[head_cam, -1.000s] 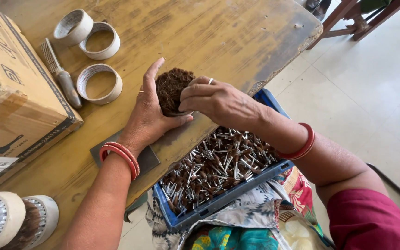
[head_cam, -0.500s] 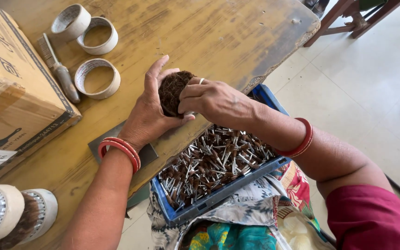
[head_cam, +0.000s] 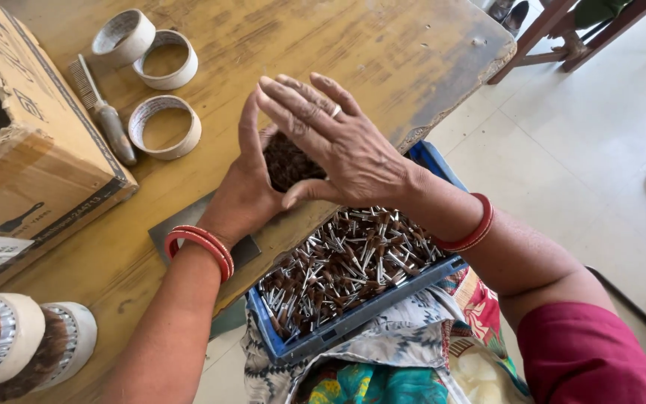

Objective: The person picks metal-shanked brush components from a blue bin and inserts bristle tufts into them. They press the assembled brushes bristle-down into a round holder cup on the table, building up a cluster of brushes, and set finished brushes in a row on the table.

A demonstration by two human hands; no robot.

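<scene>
dark brown bristle bundle (head_cam: pixel 287 161) is cupped between both hands, just above the near edge of the wooden table (head_cam: pixel 383 52). it is held from the left side by the left hand (head_cam: pixel 247 196), whose fingers are curled part way round it with the thumb raised. it is covered from above by the right hand (head_cam: pixel 338 146), whose fingers (head_cam: pixel 293 93) are spread and almost straight, the palm pressed onto the bundle and the thumb tucked beneath it. red bangles are worn on both wrists.

a dark flat plate (head_cam: pixel 188 228) is seen on the table under the left wrist. directly below the hands, on the lap, a blue crate (head_cam: pixel 353 318) filled with small metal-stemmed brush pieces (head_cam: pixel 345 262) is set on patterned cloth. three white tape rings (head_cam: pixel 164 126) and a small comb-like tool (head_cam: pixel 102 112) are laid at the far left of the table, beside a cardboard box (head_cam: pixel 31 161). two round brushes with white bands (head_cam: pixel 24 340) are seen at the lower left corner. pale floor tiles are visible to the right.
</scene>
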